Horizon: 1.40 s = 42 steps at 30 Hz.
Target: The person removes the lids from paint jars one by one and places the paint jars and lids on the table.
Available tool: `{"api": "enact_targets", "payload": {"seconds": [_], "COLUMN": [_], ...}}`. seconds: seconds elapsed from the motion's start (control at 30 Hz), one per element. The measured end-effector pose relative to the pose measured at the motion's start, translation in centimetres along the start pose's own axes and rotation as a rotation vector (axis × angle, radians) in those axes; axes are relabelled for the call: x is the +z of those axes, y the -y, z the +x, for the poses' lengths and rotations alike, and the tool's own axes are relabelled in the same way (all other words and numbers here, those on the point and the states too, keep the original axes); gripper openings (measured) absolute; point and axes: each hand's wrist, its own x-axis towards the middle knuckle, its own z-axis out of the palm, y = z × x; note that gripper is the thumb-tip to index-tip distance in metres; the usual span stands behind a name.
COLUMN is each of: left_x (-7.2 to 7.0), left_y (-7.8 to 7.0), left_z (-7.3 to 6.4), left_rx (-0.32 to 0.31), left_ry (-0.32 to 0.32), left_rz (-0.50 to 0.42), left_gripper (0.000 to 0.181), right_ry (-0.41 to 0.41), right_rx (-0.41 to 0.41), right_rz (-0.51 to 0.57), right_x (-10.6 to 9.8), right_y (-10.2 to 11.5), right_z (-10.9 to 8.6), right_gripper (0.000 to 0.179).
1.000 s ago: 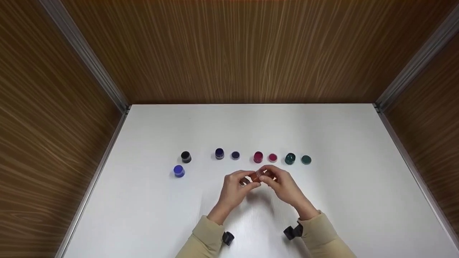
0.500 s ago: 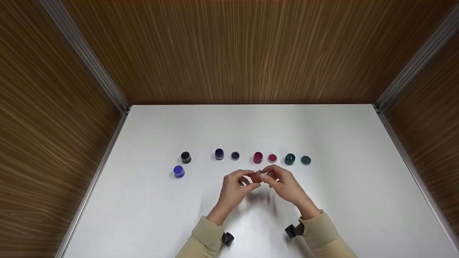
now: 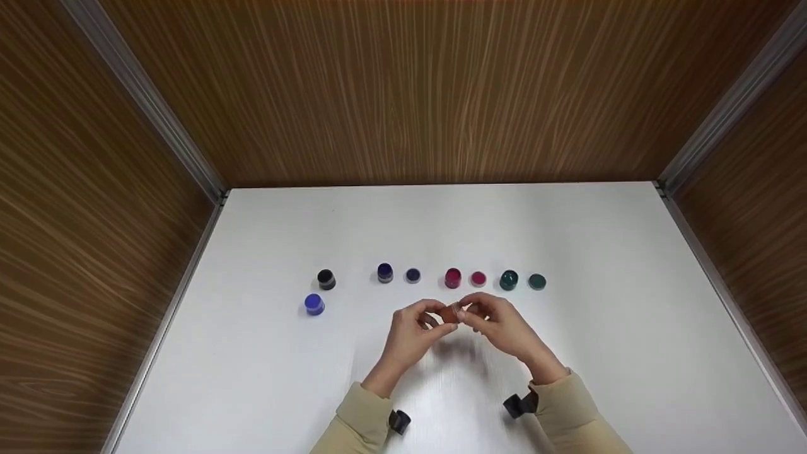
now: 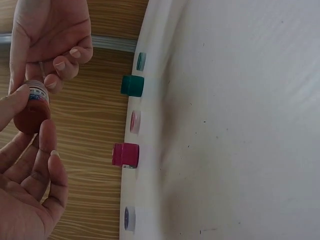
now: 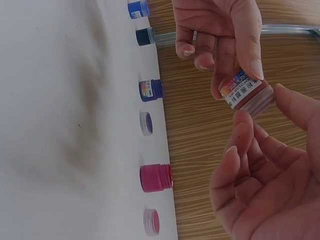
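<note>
Above the white table, both hands hold a small paint jar (image 3: 449, 313) of orange-red paint, tilted on its side. My left hand (image 3: 410, 331) grips the jar's body between thumb and fingers; its thumb lies by the printed label (image 5: 242, 91) in the right wrist view. With thumb and fingertips, my right hand (image 3: 501, 325) pinches the clear ridged lid (image 5: 258, 102) at the other end. Beyond the hands stand open jars of purple (image 3: 385, 273), crimson (image 3: 452, 278) and green paint (image 3: 509, 280), each with its lid lying to its right.
At the left stand a black-topped jar (image 3: 326, 279) and a blue jar (image 3: 314, 304). Purple (image 3: 413, 275), crimson (image 3: 478, 279) and green (image 3: 537, 281) lids lie in the row. Wood-grain panels (image 3: 403, 94) enclose the white table (image 3: 252, 378) at the back and sides.
My right fingers and thumb have shifted slightly about the lid. My left hand keeps the jar in nearly the same place; the jars on the table stay put.
</note>
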Motion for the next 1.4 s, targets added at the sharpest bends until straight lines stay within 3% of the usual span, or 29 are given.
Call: {"api": "enact_targets", "payload": {"seconds": [0.2,0.43,0.73,0.93,1.17,1.4], "left_x": [-0.1,0.0,0.1,0.2,-0.5,0.2], "left_y": [0.1,-0.1,0.0,0.2,-3.2,-0.7], "left_z": [0.0,0.0,0.2,0.3,-0.2,0.3], "left_rx": [0.003,-0.004,-0.019,-0.015,-0.027,-0.041], "left_ry": [0.0,-0.002,-0.012,-0.02,-0.012,-0.015], "left_rz": [-0.024,-0.074,-0.073,-0.062,-0.071,-0.066], "left_gripper": [0.026,0.028,0.027,0.026,0.024,0.029], "right_ry": [-0.001,-0.037,0.021,-0.042,-0.069,-0.026], "right_rx": [-0.014,-0.019,-0.04,-0.025,0.014,-0.015], "right_rz": [-0.002,-0.017,-0.009,-0.026,-0.012,0.043], "right_x": [0.1,0.4,-0.4,-0.4,-0.2,-0.3], "right_y": [0.2,0.4,0.0,0.9,0.5,0.2], "right_z": [-0.1,0.1,0.3,0.3,0.5,0.5], "right_gripper": [0.04,0.03,0.038,0.036,0.026,0.026]}}
